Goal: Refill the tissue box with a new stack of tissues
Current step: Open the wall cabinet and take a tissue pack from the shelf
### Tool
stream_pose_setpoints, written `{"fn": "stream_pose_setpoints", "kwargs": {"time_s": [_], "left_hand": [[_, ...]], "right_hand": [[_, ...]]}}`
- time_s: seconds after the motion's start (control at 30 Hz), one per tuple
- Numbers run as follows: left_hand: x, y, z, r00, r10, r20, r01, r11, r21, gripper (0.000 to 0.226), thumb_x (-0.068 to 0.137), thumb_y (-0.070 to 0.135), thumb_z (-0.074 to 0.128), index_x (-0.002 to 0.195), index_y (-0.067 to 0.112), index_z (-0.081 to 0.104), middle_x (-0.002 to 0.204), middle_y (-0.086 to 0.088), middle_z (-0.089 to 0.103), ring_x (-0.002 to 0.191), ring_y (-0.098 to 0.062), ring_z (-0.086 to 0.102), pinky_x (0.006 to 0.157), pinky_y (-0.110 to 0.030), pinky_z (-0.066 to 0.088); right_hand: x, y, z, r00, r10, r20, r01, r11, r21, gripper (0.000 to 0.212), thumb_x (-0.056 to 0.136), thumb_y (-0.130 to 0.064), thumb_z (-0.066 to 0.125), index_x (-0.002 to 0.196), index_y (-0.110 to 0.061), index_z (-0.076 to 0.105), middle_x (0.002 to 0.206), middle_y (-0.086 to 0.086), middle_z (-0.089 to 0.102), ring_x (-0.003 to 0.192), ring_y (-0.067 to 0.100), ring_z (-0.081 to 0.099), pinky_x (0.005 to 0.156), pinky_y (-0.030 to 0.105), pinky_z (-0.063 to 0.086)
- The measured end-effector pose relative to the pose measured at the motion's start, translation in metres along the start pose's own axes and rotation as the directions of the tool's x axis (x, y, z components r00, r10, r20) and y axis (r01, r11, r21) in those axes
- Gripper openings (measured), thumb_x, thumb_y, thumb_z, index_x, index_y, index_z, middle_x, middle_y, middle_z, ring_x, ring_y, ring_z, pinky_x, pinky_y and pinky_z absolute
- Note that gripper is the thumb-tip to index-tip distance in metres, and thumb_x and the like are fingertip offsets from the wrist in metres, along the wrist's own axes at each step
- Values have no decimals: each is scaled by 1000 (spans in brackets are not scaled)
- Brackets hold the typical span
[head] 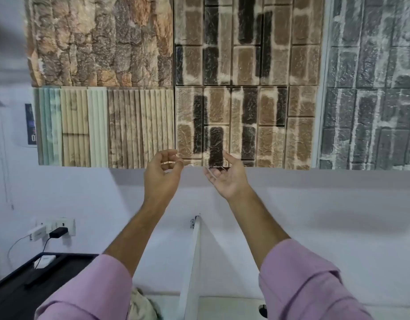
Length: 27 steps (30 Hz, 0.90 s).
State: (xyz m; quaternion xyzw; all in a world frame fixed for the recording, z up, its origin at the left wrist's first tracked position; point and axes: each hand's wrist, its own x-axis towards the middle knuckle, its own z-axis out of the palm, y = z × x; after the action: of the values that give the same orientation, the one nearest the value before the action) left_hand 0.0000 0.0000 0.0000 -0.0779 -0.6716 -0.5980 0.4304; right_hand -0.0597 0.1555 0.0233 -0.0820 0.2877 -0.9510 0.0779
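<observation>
Two hands are up in the air: a left hand (161, 175) and a right hand (227, 177), both empty, fingers loosely curled, apart from each other. Two pink sleeves (91, 289) below them, one per arm. On the wall, one big display of textured sample panels (174, 82), split into roughly five sections: one rough stone, one ribbed strips, two tan-and-dark brick, one grey brick. One wall socket plate (63, 225) with two plugs: one white adapter (38, 232), one black charger (58, 232). One black table (26, 287) carrying one white device (44, 261). One white divider panel (191, 262).
</observation>
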Motion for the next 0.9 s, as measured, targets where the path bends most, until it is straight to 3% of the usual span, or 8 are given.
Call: {"fn": "stream_pose_setpoints", "kwargs": {"time_s": [0.1,0.2,0.3,0.37,0.47,0.63,0.77,0.9], "left_hand": [[-3,-2,-12,1000,-10,-20,10,999,33,22,95,21,69,118,22,67,106,8,70,91,-10,65,79,-25,54],[-8,-4,-19,999,-31,-16,31,1000,-7,22,95,25,70,117,24,67,108,7,70,97,-15,68,87,-33,59],[-9,-3,-24,998,-30,-52,24,995,-99,12,98,27,66,110,26,65,106,5,71,98,-19,70,89,-41,61],[-10,1,-27,996,-38,-86,20,980,-198,4,102,26,59,103,25,62,100,0,70,89,-19,70,87,-44,61],[-12,5,-29,992,-58,-110,24,958,-286,13,106,31,51,100,25,61,92,-5,69,82,-20,68,82,-43,60],[-22,16,-15,994,-99,-47,76,935,-347,24,106,39,49,107,19,62,93,-3,70,79,-14,67,79,-37,60],[-32,24,-1,998,-57,35,66,924,-377,25,106,36,50,107,15,63,95,-3,70,77,-10,67,72,-31,56],[-41,26,10,994,-6,107,49,913,-406,20,105,36,51,106,20,63,97,-7,69,83,-19,68,71,-33,57]], "right_hand": [[-5,5,-2,998,-31,-54,31,1000,-1,51,98,-8,64,143,-9,42,145,21,41,129,34,55,109,46,49],[-16,12,-7,996,-36,-77,31,998,-60,43,94,-10,67,134,-3,53,110,17,58,94,29,62,85,38,57],[-28,18,-7,995,-75,-64,71,996,-62,50,90,-16,73,136,-7,56,108,15,59,84,25,60,72,34,55],[-41,23,-2,992,-119,-38,118,993,-31,46,88,-21,77,130,-12,60,108,15,58,87,27,61,78,39,57],[-63,37,7,988,-156,20,154,986,57,45,89,-28,77,128,-12,62,102,16,65,90,32,66,82,48,61],[-97,47,15,983,-163,85,160,986,35,54,95,-30,70,140,-4,57,102,15,71,90,30,72,87,44,61],[-122,44,11,972,-230,41,228,973,36,58,92,-36,73,135,0,61,91,12,73,78,24,74,69,34,65],[-151,30,-6,960,-272,66,260,954,150,36,94,-41,69,107,-7,72,69,3,73,55,13,70,49,23,59]]}}
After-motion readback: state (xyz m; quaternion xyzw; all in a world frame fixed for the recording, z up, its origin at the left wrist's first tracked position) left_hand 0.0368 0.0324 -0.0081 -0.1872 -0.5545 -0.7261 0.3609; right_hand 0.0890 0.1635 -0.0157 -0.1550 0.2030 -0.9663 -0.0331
